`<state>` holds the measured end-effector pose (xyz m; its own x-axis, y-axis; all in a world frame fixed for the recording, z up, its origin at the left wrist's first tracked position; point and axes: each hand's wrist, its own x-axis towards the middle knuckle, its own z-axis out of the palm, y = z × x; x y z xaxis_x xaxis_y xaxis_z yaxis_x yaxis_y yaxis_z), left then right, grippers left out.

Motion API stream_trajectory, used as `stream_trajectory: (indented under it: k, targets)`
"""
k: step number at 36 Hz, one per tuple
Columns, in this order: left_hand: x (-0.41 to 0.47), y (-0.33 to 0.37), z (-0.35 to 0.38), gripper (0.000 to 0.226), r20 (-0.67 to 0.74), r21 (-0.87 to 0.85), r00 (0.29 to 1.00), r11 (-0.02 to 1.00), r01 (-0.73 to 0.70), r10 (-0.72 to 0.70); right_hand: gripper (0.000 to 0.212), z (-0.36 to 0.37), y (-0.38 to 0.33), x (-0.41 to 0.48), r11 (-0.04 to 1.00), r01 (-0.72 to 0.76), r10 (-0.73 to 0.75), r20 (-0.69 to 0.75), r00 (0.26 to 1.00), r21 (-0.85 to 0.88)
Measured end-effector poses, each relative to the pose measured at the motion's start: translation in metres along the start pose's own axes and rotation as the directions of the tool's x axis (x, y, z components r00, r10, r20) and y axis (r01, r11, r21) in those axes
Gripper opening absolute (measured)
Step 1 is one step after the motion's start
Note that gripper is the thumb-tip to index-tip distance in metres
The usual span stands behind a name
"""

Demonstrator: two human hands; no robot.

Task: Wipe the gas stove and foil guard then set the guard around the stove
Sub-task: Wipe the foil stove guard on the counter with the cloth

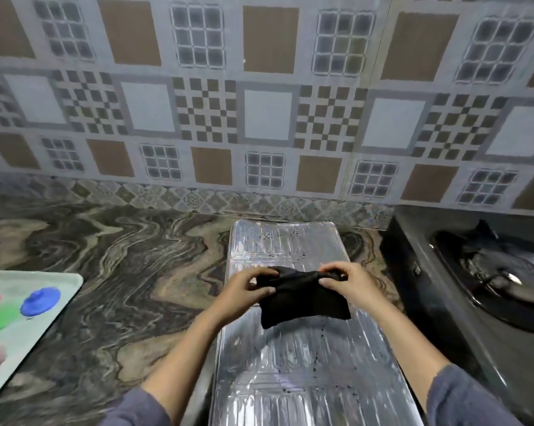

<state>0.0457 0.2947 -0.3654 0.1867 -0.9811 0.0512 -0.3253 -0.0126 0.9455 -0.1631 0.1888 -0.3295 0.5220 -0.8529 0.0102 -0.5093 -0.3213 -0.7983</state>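
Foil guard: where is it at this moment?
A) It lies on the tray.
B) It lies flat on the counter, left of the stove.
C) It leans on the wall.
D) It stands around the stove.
B: the guard lies flat on the counter, left of the stove, below the cloth.

— What is held over the foil guard [305,379]?
— A black cloth [302,299] is pinched by the left hand [247,290] and the right hand [348,284].
— And the gas stove [462,318]?
— It is seen just right of the guard, on the counter [121,287].
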Motion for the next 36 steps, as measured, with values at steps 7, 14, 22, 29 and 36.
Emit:
stream_trajectory:
  k: [7,14,22,29,36]
  targets:
    - [0.048,-0.020,0.001,0.030,0.007,0.040,1.000,0.999,0.019,-0.019,0.019,0.006,0.016,0.037,1.000,-0.022,0.022,-0.048,0.999,0.015]
    - [0.099,-0.036,-0.003,0.032,0.030,0.041,0.996,0.995,0.086,-0.087,0.018,0.009,0.032,0.086,0.998,-0.065,0.065,-0.070,0.995,0.010]
    - [0.150,-0.055,-0.011,0.037,0.007,0.227,0.999,0.973,0.039,-0.041,0.025,0.026,0.054,0.150,0.998,-0.050,0.046,-0.110,0.993,-0.040]
    - [0.173,-0.072,-0.011,0.040,-0.050,0.318,0.999,0.948,0.019,-0.003,0.039,0.041,0.064,0.182,0.991,-0.055,0.045,-0.084,0.995,-0.123]
    - [0.147,-0.081,-0.017,0.037,-0.287,0.400,0.957,0.914,0.069,0.053,0.052,0.065,0.059,0.163,0.900,-0.114,0.037,-0.186,0.982,-0.420]
